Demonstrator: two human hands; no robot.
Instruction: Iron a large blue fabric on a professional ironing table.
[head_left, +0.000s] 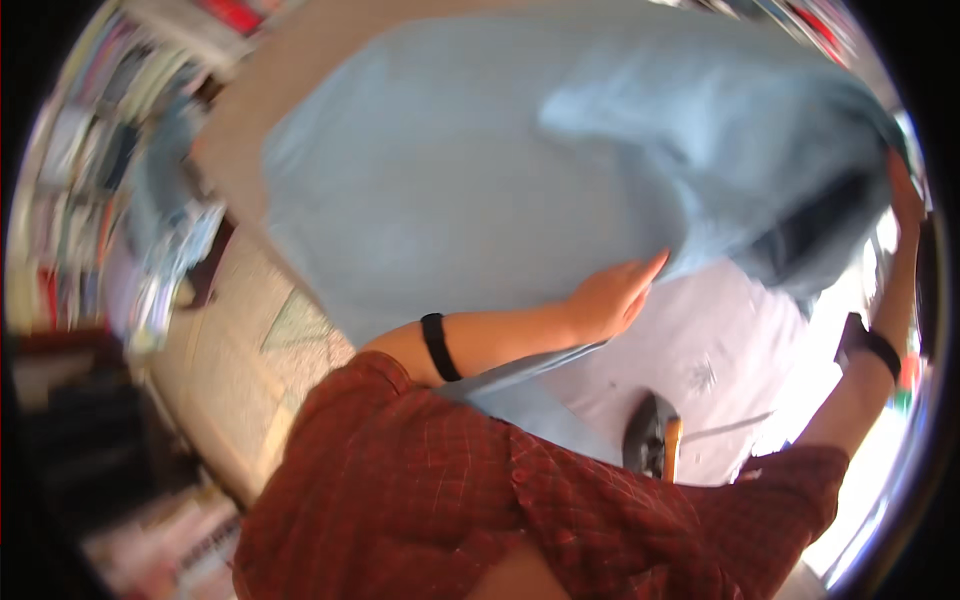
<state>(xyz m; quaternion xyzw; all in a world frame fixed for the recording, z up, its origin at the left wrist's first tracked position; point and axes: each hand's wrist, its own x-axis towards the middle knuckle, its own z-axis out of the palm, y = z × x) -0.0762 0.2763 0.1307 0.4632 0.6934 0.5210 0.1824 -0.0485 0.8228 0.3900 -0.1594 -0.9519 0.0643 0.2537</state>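
Observation:
A large light blue cloth (430, 170) spreads over a table (235, 130) in front of me. Its right part is lifted and folded, with a dark shadowed hollow beneath. My left hand (610, 300) is at the near edge of the cloth, its fingers close together on the fabric. At the far right my right hand (905, 195) grips the raised end of the cloth. The fingers of this hand are partly hidden and blurred.
Pale lilac fabric (700, 350) lies under the cloth at the near right. On it rests a black object with an orange strip (655, 440), its kind unclear. Stacks of folded fabric (75, 190) fill shelves at the left. Tiled floor (240, 330) shows between.

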